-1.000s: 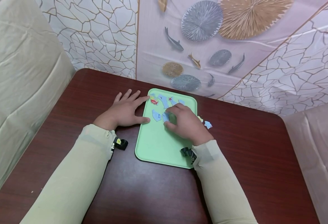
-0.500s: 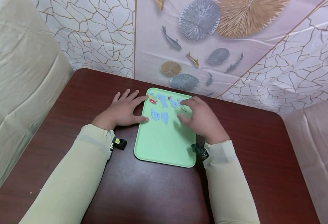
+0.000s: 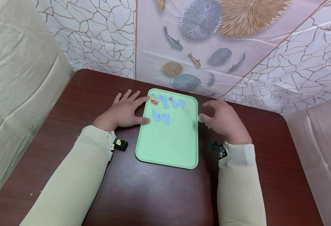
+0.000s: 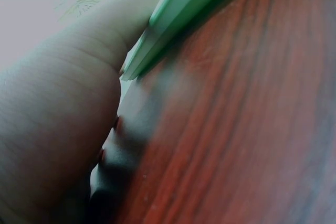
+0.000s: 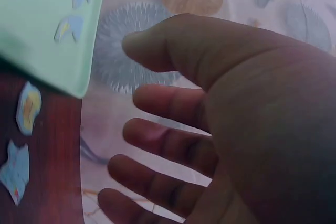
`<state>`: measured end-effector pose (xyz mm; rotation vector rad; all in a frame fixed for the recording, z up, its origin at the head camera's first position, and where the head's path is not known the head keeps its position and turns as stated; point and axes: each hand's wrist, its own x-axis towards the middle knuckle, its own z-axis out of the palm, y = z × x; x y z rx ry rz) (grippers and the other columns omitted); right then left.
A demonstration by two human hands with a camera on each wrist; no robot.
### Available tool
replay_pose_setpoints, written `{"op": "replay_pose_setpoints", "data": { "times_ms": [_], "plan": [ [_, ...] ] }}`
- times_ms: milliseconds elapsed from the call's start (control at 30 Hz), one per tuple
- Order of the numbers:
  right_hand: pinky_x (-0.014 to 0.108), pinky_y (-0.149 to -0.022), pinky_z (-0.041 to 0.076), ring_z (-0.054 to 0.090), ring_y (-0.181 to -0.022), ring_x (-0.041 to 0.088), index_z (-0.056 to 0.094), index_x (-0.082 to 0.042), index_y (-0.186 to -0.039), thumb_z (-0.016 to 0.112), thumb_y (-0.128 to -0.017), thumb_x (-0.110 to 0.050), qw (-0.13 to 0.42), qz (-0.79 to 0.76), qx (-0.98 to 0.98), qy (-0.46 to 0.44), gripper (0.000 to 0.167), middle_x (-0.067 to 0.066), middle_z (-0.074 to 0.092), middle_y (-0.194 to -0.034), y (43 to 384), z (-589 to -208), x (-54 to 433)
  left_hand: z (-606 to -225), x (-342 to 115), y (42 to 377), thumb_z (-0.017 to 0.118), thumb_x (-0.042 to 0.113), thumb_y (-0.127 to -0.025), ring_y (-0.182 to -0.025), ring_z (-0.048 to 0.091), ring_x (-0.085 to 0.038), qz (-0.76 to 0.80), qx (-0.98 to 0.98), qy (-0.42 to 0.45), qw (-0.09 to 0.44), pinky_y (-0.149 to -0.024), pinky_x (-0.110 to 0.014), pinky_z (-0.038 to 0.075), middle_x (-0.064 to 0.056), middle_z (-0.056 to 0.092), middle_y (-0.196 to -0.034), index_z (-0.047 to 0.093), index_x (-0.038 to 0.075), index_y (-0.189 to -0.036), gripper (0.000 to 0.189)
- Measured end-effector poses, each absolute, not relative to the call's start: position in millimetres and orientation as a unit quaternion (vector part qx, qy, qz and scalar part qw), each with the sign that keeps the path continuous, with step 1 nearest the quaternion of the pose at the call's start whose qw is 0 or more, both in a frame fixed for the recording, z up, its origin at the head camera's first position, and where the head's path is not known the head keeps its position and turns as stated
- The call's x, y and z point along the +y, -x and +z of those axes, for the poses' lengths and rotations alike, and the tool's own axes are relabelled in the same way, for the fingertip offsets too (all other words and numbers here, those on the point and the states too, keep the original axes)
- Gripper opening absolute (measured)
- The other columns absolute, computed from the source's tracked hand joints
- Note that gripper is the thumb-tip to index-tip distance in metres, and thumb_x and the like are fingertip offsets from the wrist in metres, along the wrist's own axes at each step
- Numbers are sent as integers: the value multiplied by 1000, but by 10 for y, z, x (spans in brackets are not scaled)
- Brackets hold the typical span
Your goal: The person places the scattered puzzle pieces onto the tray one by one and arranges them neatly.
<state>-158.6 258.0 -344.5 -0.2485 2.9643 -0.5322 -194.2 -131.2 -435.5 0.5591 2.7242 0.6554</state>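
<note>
A light green tray (image 3: 168, 147) lies on the table. Flat, irregular light-blue puzzle pieces lie in two rows in its far half, among them one with red and yellow print (image 3: 154, 100), a curved one (image 3: 183, 105) and one in the nearer row (image 3: 166, 119). My left hand (image 3: 123, 111) is spread at the tray's left side, thumb and forefinger on the rim. Just right of the tray hovers my right hand (image 3: 226, 121), fingers parted and holding nothing. Beside it on the table are a yellow-and-blue piece (image 5: 29, 108) and a blue piece (image 5: 17, 171), mostly covered in the head view.
The dark wooden table (image 3: 154, 194) runs back to a patterned cloth wall (image 3: 103, 34). Pale cloth (image 3: 21, 94) hangs at the left, more (image 3: 321, 141) at the right. Small cameras are strapped to both wrists.
My right hand has moved from the nearer row of pieces, past the curved piece at the far right, to beyond the tray's right edge. The left hand stays in place.
</note>
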Motion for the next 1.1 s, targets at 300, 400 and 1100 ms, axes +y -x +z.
{"op": "replay_pose_setpoints", "data": {
  "times_ms": [300,400,1100],
  "plan": [
    [64,-114,53,65,-135,40,66,-5,-150,76,-104,-35,126,-153,979,55,56,20,69,-149,1618,-3448,2740,-4362,-1319,1950,70,78,-98,-178,-6,-43,228,944,-194,141,-139,-70,-3,-10,10,-191,24,43,-180,100],
    [63,-110,55,68,-129,40,67,-5,-148,78,-103,-36,146,-142,978,51,56,21,72,-143,1620,-3469,2784,-4362,-1321,1952,70,79,-98,-178,-6,-43,227,944,-194,141,-139,-71,-3,-10,10,-191,24,43,-180,100],
    [45,-82,60,69,-101,31,71,-11,-124,79,-94,-24,170,-148,974,31,34,12,73,-111,1691,-3762,2873,-4368,-1313,1949,70,78,-98,-178,-6,-42,228,944,-193,140,-139,-70,-2,-10,11,-191,24,45,-180,99]
  ]
}}
